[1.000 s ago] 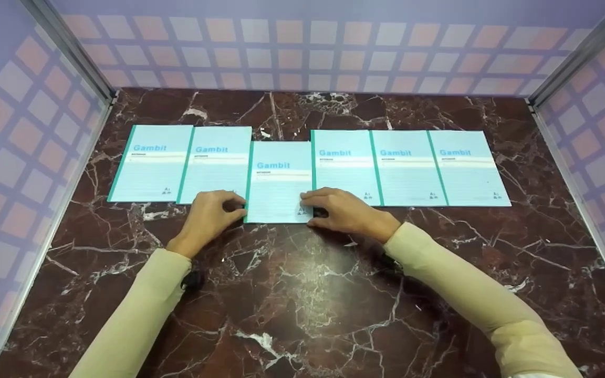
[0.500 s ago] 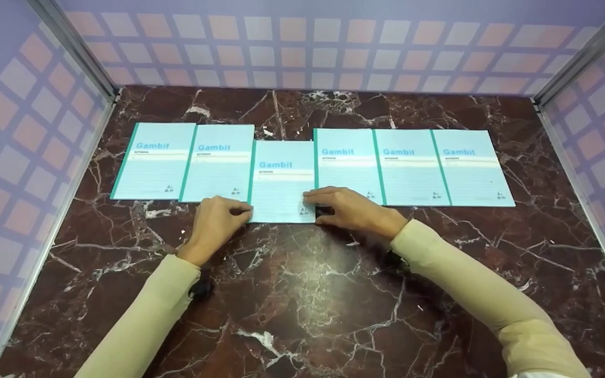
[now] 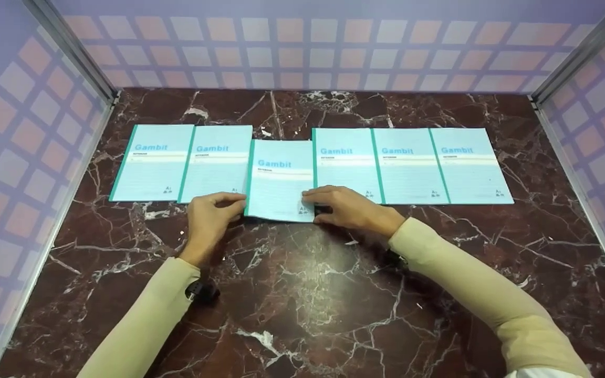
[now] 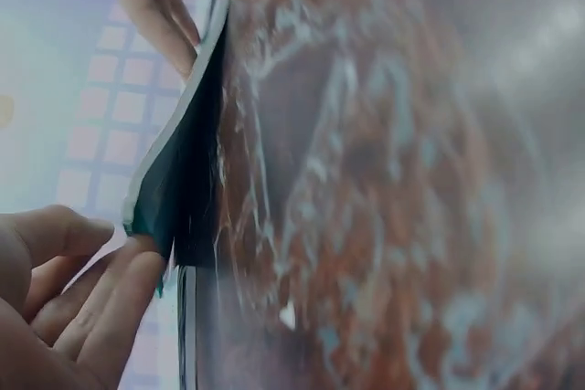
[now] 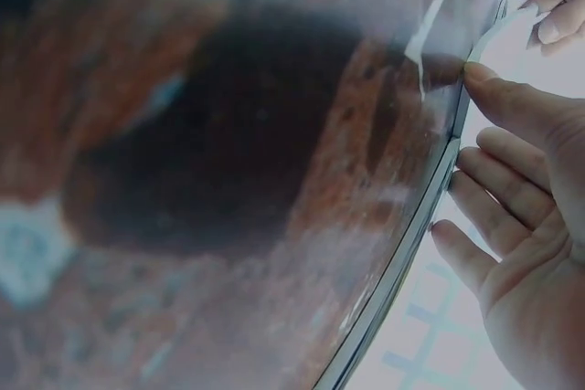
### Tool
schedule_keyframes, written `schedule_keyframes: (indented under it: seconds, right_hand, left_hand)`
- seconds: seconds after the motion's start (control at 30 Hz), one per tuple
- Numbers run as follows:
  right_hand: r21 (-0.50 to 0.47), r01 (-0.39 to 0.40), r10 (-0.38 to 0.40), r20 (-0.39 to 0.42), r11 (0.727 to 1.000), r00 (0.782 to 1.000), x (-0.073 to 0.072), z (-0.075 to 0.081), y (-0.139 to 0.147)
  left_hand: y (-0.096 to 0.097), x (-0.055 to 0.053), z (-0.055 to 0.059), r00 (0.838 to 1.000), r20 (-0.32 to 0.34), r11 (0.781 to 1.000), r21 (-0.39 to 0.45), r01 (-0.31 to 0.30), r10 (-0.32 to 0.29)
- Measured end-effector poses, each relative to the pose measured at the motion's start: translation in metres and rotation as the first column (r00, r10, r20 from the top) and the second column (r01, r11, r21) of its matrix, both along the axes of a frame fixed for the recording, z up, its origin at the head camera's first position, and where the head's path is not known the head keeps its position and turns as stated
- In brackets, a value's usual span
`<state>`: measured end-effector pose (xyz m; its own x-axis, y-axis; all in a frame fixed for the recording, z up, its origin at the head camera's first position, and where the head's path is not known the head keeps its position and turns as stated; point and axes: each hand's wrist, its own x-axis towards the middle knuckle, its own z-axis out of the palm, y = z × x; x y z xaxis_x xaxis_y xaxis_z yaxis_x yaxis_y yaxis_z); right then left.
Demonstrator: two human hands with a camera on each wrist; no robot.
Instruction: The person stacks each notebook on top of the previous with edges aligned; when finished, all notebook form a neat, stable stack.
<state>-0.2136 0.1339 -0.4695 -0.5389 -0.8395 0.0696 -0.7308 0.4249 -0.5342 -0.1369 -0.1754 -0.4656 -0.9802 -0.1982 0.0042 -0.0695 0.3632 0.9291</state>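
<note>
A light blue "Gambit" notebook [image 3: 280, 189] with a green spine sits in the middle of a row, slightly nearer the person than its neighbours. The left hand [image 3: 209, 215] pinches its lower left side at the spine. In the left wrist view, that corner of the notebook [image 4: 187, 143] is bent up off the tabletop, between thumb and fingers. The right hand [image 3: 347, 207] holds the lower right corner, its fingers over the cover and its thumb [image 5: 512, 102] at the bottom edge. The right hand's fingers also overlap the notebook [image 3: 345, 173] to the right.
Two matching notebooks lie flat on the left, an outer one [image 3: 153, 170] and an inner one [image 3: 221, 168]. Farther right are two more, a nearer one [image 3: 405, 173] and an end one [image 3: 470, 173]. Checked partition walls [image 3: 302, 47] surround the dark red marbled table [image 3: 313, 304].
The left hand has shifted its grip at the spine and raised the middle notebook's lower left corner. The right hand has stayed at the lower right corner.
</note>
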Motion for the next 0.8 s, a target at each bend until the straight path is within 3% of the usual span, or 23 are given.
schedule_keyframes:
  seconds: [0.1,0.27,0.4,0.53,0.67,0.8]
  right_hand:
    - [-0.004,0.001,-0.001,-0.01,1.0,1.0,0.0,0.0,0.0]
    - [0.005,0.004,-0.004,-0.019,1.0,1.0,0.001,-0.001,0.001]
    - [-0.008,0.007,-0.008,-0.01,1.0,1.0,0.002,-0.001,0.001]
    - [-0.05,0.029,-0.027,0.037,0.998,0.999,0.002,-0.001,0.002]
    - [-0.116,0.11,-0.099,0.101,0.987,0.99,0.0,0.0,0.003]
    - [-0.165,0.21,-0.181,0.175,0.964,0.968,0.001,0.002,0.004]
  left_hand:
    - [0.0,-0.003,0.001,0.999,0.043,0.982,0.19,0.002,-0.01]
    - [-0.002,-0.008,0.003,0.987,0.131,0.91,0.413,0.029,-0.091]
    - [-0.004,-0.01,0.004,0.976,0.172,0.894,0.446,0.043,-0.133]
    - [-0.005,-0.01,0.004,0.974,0.192,0.868,0.496,0.012,-0.124]
    - [-0.005,-0.01,0.006,0.978,0.182,0.824,0.566,-0.018,-0.104]
    - [-0.005,-0.011,0.008,0.98,0.174,0.8,0.599,-0.026,-0.098]
